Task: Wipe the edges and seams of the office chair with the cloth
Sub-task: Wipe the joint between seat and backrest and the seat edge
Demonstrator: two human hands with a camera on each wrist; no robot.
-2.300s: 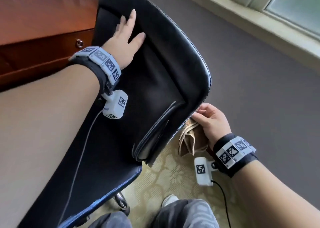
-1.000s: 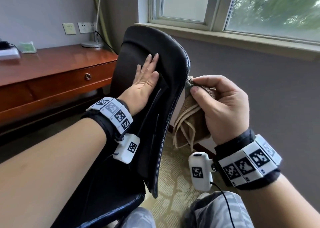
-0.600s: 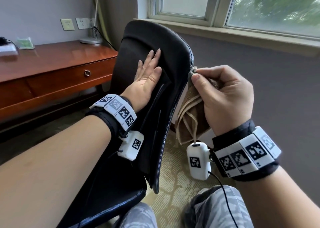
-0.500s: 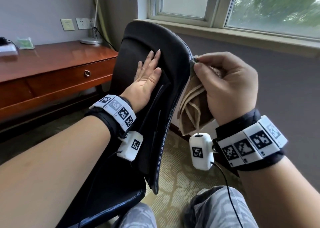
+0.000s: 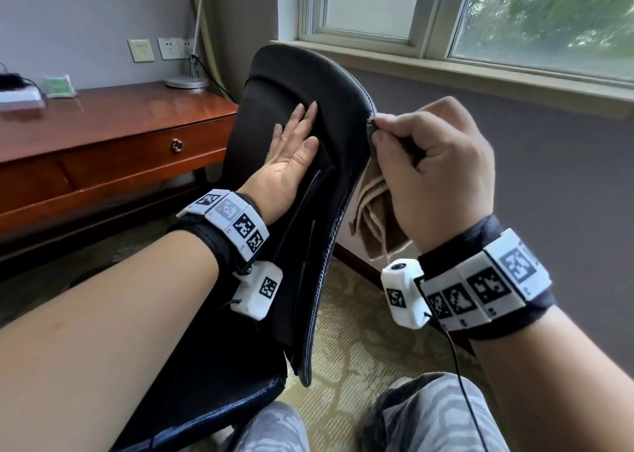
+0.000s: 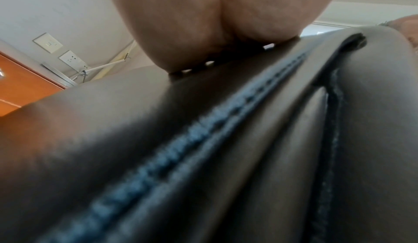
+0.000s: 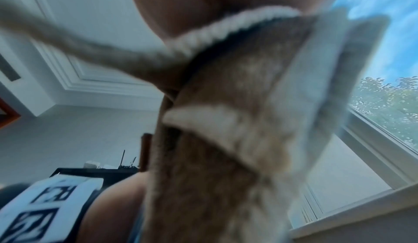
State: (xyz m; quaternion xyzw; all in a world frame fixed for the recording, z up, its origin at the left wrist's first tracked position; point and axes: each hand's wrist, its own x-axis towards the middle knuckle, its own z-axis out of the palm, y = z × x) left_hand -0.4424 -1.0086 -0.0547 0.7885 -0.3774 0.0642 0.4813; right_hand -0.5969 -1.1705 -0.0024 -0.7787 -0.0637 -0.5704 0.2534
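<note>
Black wristbands [image 5: 487, 235] with white coded tiles, white wrist cameras [image 5: 403, 292], grey patterned trousers [image 5: 435, 417]

Since the earliest picture the right hand [image 5: 442, 173], gripping the brown cloth [image 5: 377, 225], climbs from the low corner of the black office chair [image 5: 329, 115] backrest to its stitched upper edge, while the view lifts from the floor to the window [image 5: 446, 9].
</note>
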